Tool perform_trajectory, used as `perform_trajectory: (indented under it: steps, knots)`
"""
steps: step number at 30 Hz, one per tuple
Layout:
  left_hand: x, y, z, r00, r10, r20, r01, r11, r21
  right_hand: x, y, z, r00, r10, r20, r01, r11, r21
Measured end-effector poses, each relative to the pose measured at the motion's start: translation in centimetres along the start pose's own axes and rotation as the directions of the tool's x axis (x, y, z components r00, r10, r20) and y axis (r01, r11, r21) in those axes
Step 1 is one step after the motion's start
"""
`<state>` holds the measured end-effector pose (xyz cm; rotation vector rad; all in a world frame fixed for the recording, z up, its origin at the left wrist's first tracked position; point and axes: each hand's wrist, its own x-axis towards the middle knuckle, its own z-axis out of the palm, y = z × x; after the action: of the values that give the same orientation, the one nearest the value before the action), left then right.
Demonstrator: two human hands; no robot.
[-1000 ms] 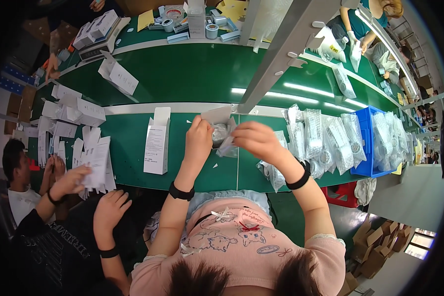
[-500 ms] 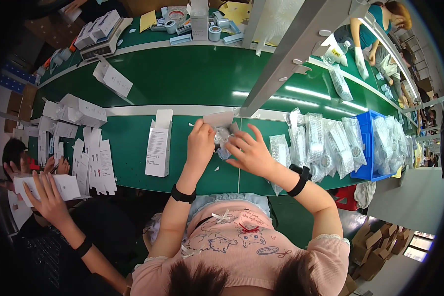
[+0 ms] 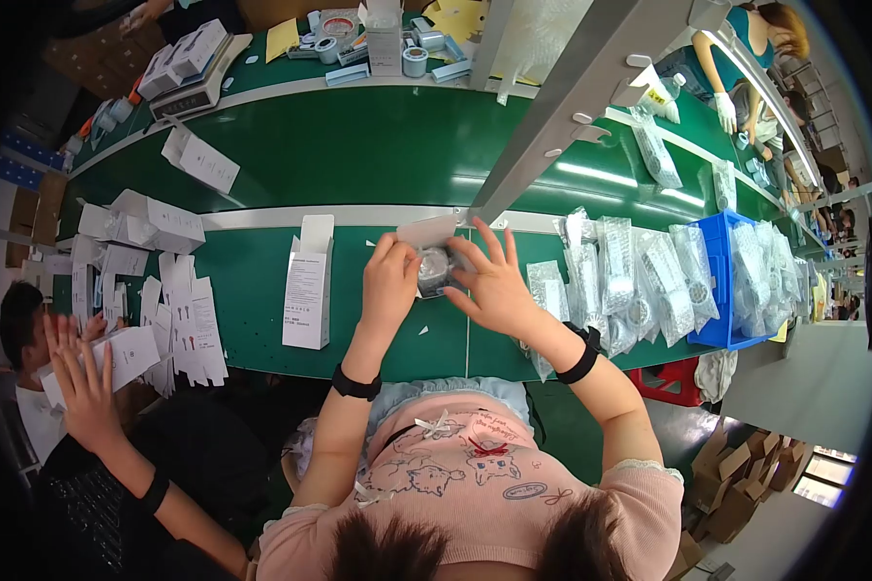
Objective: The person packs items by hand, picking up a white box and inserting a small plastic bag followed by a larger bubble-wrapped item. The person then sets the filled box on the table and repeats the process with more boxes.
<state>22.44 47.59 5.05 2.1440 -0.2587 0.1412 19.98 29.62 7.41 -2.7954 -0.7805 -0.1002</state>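
A white carton (image 3: 426, 231) with its top flaps up is between my two hands, its opening facing me. Inside the opening sits a clear-wrapped item (image 3: 434, 261), only its end showing. My left hand (image 3: 390, 281) is closed on the carton's left side, thumb at the rim. At the right edge is my right hand (image 3: 494, 281), fingers spread apart, their tips at or touching the side flap. To the left, a second white carton (image 3: 307, 290) stands upright, its top flap raised.
Several bubble-wrapped packs (image 3: 615, 276) lie at right, beside a blue crate (image 3: 712, 281) full of more. Flat white cartons (image 3: 194, 324) and folded boxes (image 3: 160, 221) lie left. A co-worker's hand (image 3: 87, 392) holds a white box there. A grey metal post (image 3: 552, 116) rises behind my right hand.
The wrapped item now sits down inside the carton, where it stuck up before. My right hand's fingers have lifted off it and spread at the flap. The co-worker's box has tilted.
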Motion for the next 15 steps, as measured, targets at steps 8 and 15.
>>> perform_trajectory:
  steps: [8, 15]
  knots:
    - [-2.7, -10.5, -5.3, 0.927, 0.112, -0.357, 0.167, 0.732, 0.661, -1.5, 2.4, 9.2, 0.934, 0.323, -0.155, -0.028, 0.498, 0.867]
    - [-5.4, -8.9, -2.6, 0.881, -0.472, -0.029, 0.381, 0.672, 0.635, 5.9, 2.4, 9.6, 0.915, 0.402, 0.016, -0.136, 0.273, 0.952]
